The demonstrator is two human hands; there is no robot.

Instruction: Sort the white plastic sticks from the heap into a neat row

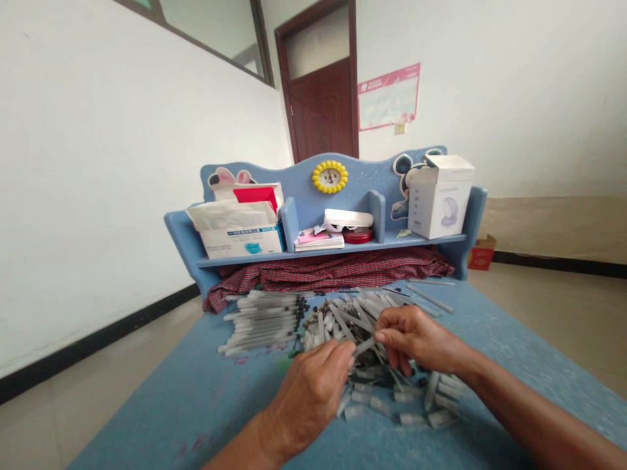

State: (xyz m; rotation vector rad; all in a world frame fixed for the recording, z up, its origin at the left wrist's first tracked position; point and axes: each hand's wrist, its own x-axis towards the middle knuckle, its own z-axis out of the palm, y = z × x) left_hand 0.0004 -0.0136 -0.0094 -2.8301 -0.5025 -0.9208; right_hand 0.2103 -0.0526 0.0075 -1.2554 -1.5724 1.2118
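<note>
A short translucent pen barrel (pixel 364 346) spans the gap between my two hands. My left hand (pixel 313 388) has its fingers closed at the barrel's lower left end. At the other end, the thumb and forefinger of my right hand (pixel 416 339) pinch it. Below and behind the hands lies a loose pile of pen parts (pixel 345 316), with clear tubes and dark pieces mixed together. To the left, several frosted pens with dark tips (pixel 267 320) lie side by side in a stack. Short clear caps (pixel 411 418) are scattered nearer to me. Motion blurs the small parts.
The blue desk (pixel 161 391) has a raised shelf (pixel 245 261) along its back. On it stand a mask box (pixel 240 241), papers (pixel 318 243), a red tin (pixel 357 235) and a white box (pixel 438 202). A checked cloth (pixel 333 271) lies bunched beneath the shelf.
</note>
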